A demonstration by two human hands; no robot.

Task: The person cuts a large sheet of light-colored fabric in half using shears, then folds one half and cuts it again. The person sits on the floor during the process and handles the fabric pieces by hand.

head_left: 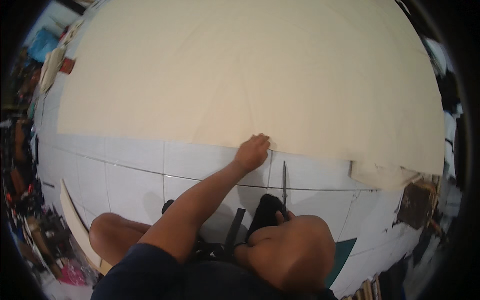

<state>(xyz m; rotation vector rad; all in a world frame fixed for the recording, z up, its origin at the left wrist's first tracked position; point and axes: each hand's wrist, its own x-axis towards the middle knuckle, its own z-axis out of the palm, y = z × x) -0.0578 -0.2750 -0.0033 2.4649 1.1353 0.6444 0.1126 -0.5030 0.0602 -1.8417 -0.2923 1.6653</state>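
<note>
A wide sheet of cream cloth (240,70) lies spread over the tiled floor, its near edge running crosswise in front of me. My left hand (254,151) reaches out to that edge, its fingers bent and closed on the cloth; faint creases fan out from there. Low beside my right knee, my right hand (285,216) is closed on a pair of scissors (284,182). Their long dark blades point away from me, apart from the cloth and a little short of its edge. The knee hides most of this hand and the scissors' handles.
White floor tiles (130,152) show between me and the cloth. A brown block-like object (419,204) sits by a ragged cloth corner (380,175) at the right. Clutter lines the left, with a blue plastic bag (44,45). A green sheet (342,257) lies beside my right leg.
</note>
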